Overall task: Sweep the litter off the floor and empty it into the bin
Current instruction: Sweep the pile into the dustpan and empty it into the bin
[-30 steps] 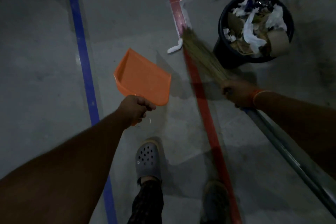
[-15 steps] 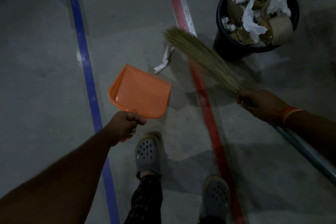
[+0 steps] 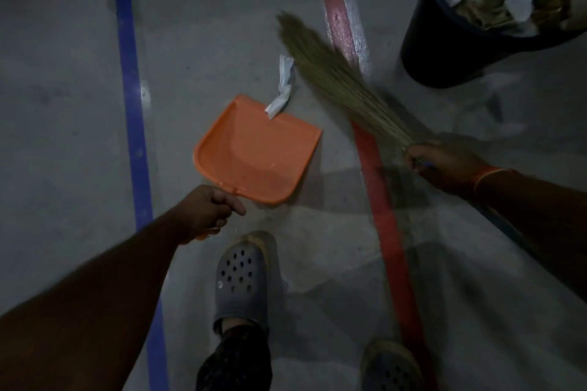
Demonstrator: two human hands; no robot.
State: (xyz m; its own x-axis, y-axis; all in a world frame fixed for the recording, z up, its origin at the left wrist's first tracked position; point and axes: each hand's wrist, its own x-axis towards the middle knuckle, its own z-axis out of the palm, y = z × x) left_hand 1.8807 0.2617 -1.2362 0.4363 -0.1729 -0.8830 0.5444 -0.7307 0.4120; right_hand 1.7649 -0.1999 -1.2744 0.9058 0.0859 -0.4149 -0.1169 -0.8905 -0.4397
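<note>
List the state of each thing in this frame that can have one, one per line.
Dustpan: held low, mouth toward the paper, pan bare.
Paper scrap: on the floor, its end over the pan's lip.
Broom: bristles blurred, just right of the scrap.
Bin: upright, heaped with paper and cardboard.
Left hand: closed on the dustpan handle.
Right hand: closed on the broom.
</note>
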